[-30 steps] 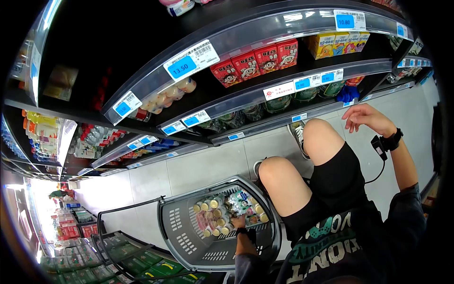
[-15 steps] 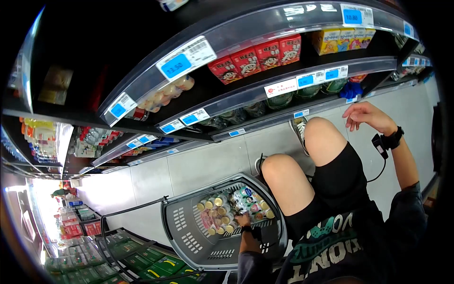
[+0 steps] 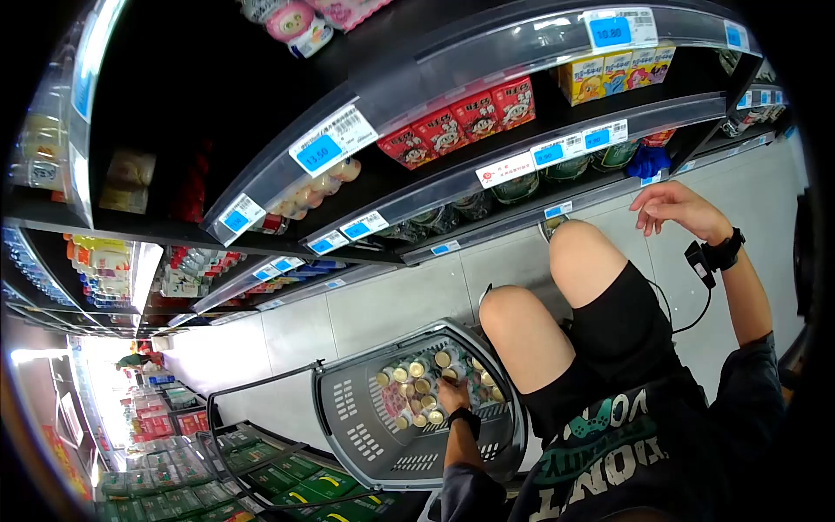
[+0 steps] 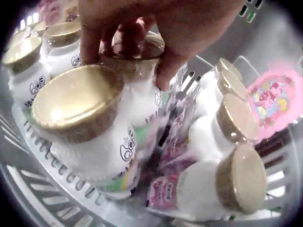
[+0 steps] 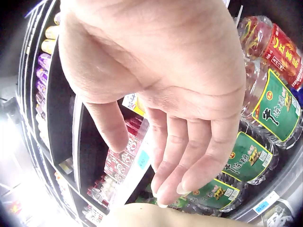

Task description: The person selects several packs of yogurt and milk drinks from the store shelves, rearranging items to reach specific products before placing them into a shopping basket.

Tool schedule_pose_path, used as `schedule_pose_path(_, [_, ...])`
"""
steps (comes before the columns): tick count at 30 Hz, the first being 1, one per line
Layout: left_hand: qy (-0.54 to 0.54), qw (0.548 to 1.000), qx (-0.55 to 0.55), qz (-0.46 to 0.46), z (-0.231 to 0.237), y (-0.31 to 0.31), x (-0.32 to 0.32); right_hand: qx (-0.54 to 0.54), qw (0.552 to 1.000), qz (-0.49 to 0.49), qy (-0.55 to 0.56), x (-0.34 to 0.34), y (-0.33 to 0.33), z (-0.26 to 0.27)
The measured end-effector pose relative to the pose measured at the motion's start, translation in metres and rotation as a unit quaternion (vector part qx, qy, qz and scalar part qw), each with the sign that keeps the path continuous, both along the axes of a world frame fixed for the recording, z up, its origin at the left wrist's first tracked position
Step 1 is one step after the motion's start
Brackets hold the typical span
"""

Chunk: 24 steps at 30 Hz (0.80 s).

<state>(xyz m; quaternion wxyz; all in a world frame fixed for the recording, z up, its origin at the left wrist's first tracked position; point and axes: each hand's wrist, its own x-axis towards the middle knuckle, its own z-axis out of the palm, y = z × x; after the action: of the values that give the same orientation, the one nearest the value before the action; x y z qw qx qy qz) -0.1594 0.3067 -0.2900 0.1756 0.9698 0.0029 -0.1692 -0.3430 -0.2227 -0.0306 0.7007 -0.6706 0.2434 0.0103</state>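
My left hand (image 3: 452,396) reaches down into a grey shopping basket (image 3: 391,445). In the left wrist view, its thumb and fingers grip a white bottle (image 4: 135,97) around the gold cap. A larger-looking gold-capped bottle (image 4: 90,151) stands just in front, with more of the same behind. Beside them, tilted bottles (image 4: 196,187) in pink-printed wrap lean toward the basket wall, near a pink round label (image 4: 274,99). My right hand (image 3: 683,213) hangs in the air above the right knee, fingers loosely bent, holding nothing; the right wrist view shows its bare palm.
Shelves line the far side, with red cartons (image 3: 474,117), yellow cartons (image 3: 617,74) and price tags along their edges. Big green-labelled bottles (image 5: 277,109) stand on the lowest shelf. The basket's dark handle (image 3: 265,380) sticks out left. Green boxes (image 3: 296,478) are stacked beyond it.
The pack under my left hand has turned: its white and blue side showed before, and gold caps face up now. The basket sits slightly further right in view. The right hand stays nearly still.
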Motion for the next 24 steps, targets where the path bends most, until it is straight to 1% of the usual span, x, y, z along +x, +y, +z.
schedule_pose_path(1, [0.006, 1.000, 0.007, 0.003, 0.002, -0.003, 0.003, 0.004, 1.000, -0.008, 0.001, -0.005, -0.001, 0.002])
schedule_pose_path(2, [0.006, 0.999, 0.044, -0.002, 0.009, -0.006, 0.003, 0.008, 1.000, -0.017, 0.003, -0.011, -0.002, 0.003])
schedule_pose_path(3, [0.019, 0.999, 0.028, 0.011, 0.008, 0.000, 0.005, 0.006, 1.000, -0.024, 0.001, -0.017, -0.004, 0.003])
schedule_pose_path(5, [-0.092, 0.990, 0.104, -0.020, 0.006, 0.009, 0.002, 0.003, 0.999, -0.040, 0.003, -0.027, -0.007, 0.000])
schedule_pose_path(10, [-0.092, 0.982, 0.165, -0.022, 0.006, 0.026, -0.001, 0.004, 0.998, -0.055, 0.011, -0.038, -0.010, -0.006])
schedule_pose_path(11, [-0.125, 0.967, 0.208, -0.070, 0.006, 0.024, -0.002, 0.007, 0.998, -0.055, 0.011, -0.037, -0.010, -0.007])
schedule_pose_path(13, [-0.189, 0.923, 0.293, -0.164, 0.003, 0.017, -0.002, 0.015, 0.998, -0.052, 0.009, -0.035, -0.009, -0.010])
schedule_pose_path(15, [-0.180, 0.927, 0.291, -0.156, 0.013, -0.004, -0.003, 0.022, 0.999, -0.049, 0.006, -0.031, -0.007, -0.010])
schedule_pose_path(16, [-0.141, 0.969, 0.150, -0.135, 0.012, -0.012, -0.004, 0.018, 0.999, -0.043, 0.003, -0.029, -0.004, -0.007])
schedule_pose_path(17, [-0.100, 0.988, 0.003, -0.113, 0.011, -0.019, -0.003, 0.013, 0.999, -0.040, -0.002, -0.029, -0.003, -0.004])
schedule_pose_path(18, [0.055, 0.991, -0.099, -0.076, 0.012, -0.028, 0.003, 0.018, 0.999, -0.035, -0.008, -0.030, -0.004, -0.005])
schedule_pose_path(19, [0.072, 0.987, -0.136, -0.052, 0.014, -0.045, -0.002, 0.015, 0.999, -0.032, -0.015, -0.030, -0.007, -0.008])
schedule_pose_path(20, [0.069, 0.986, -0.104, -0.112, 0.010, -0.048, -0.009, 0.022, 0.999, -0.032, -0.016, -0.029, -0.007, -0.004])
schedule_pose_path(21, [0.088, 0.980, -0.135, -0.120, -0.014, -0.046, -0.013, 0.025, 0.999, -0.037, -0.022, -0.027, -0.004, 0.004])
schedule_pose_path(22, [0.107, 0.972, -0.164, -0.128, -0.053, -0.039, -0.013, 0.021, 0.999, -0.036, -0.024, -0.026, -0.004, 0.006])
schedule_pose_path(23, [0.214, 0.918, -0.331, -0.039, -0.118, -0.014, -0.006, 0.010, 0.999, -0.022, -0.032, -0.025, -0.004, 0.008])
schedule_pose_path(24, [0.288, 0.878, -0.369, 0.094, -0.131, -0.011, -0.001, -0.006, 0.999, -0.011, -0.044, -0.022, -0.003, 0.016])
